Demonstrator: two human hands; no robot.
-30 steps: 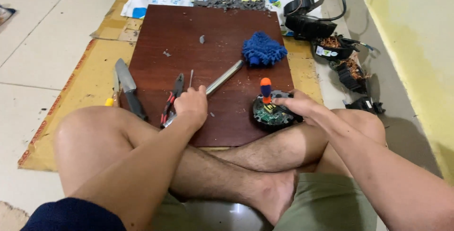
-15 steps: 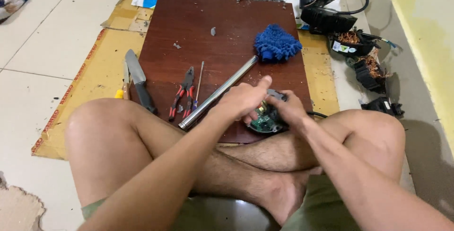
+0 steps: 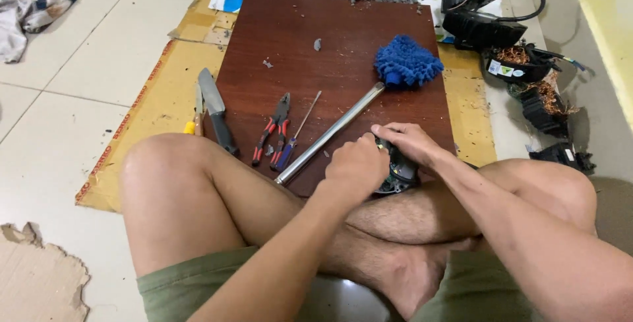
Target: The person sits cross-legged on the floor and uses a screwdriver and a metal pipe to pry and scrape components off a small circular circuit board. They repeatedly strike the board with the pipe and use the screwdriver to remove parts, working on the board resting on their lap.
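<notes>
dark wooden board (image 3: 343, 38) flat on floor | metal-handled blue duster (image 3: 407, 63) across board middle | pliers (image 3: 275, 127) on board's left part | left hand (image 3: 356, 167) and right hand (image 3: 410, 144) both clasping round black device (image 3: 399, 173) at board's near edge

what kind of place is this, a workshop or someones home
Probably a makeshift work spot on a tiled floor at home: a wooden board on flattened cardboard serves as the bench, with pliers laid out and stripped motor parts beside it.
</notes>
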